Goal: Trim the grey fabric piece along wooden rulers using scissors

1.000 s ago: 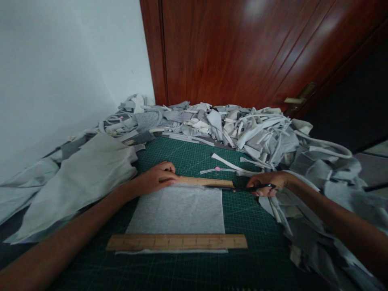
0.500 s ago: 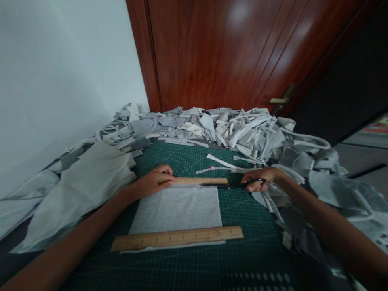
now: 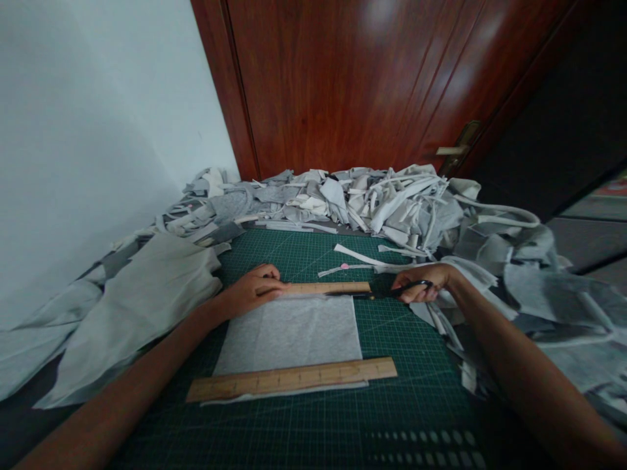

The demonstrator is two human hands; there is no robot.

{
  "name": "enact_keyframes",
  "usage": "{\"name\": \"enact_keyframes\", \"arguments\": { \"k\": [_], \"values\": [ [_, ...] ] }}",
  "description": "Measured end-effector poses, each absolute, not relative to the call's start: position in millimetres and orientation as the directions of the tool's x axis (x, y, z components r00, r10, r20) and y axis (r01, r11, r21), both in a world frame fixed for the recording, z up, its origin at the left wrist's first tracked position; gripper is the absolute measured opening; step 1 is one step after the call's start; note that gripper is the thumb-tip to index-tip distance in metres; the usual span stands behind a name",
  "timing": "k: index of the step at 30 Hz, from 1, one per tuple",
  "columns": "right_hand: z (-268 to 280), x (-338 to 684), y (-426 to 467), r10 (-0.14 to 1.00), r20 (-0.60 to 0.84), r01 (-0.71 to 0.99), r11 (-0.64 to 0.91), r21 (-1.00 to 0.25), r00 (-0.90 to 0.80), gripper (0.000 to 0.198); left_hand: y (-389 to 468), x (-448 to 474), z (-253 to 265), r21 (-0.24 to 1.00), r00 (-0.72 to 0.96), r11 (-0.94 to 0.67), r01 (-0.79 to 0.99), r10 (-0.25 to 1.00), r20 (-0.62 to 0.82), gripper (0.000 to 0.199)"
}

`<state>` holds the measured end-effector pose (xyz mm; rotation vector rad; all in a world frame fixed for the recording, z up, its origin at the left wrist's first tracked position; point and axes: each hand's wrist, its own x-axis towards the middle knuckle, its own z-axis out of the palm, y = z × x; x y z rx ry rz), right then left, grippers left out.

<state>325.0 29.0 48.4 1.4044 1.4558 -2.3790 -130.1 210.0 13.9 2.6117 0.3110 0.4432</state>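
A light grey piece of fabric (image 3: 294,333) lies flat on the green cutting mat (image 3: 406,372). Along its far edge runs a wooden ruler (image 3: 328,287), whose left end is gripped and pressed down by my left hand (image 3: 257,287). My right hand (image 3: 418,284) is closed around the handles of black scissors (image 3: 372,295). Their blades point left and lie along the ruler's near side at the fabric's far edge. A second wooden ruler (image 3: 294,378) rests across the near end of the fabric, and a thin strip of cloth shows below it.
Grey and white fabric scraps (image 3: 337,199) are heaped along the back and right. A larger pale cloth (image 3: 137,300) lies at the left. Thin cloth strips (image 3: 362,254) sit beyond the scissors. Behind stand a white wall (image 3: 98,98) and a brown wooden door (image 3: 333,85).
The view has shifted slightly. My left hand still holds the far ruler, and the scissors in my right hand remain at the fabric's far edge.
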Motion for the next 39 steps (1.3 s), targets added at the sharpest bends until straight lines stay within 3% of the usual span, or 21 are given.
{"name": "enact_keyframes", "arguments": {
  "k": [39],
  "values": [
    [53.4, 320.0, 27.5, 0.413, -0.694, 0.437, -0.559, -0.705, -0.59, 0.06, 206.6, -127.8, 21.8, 0.475, 0.922, -0.867, 0.149, 0.295, 0.25, 0.037]
  ]
}}
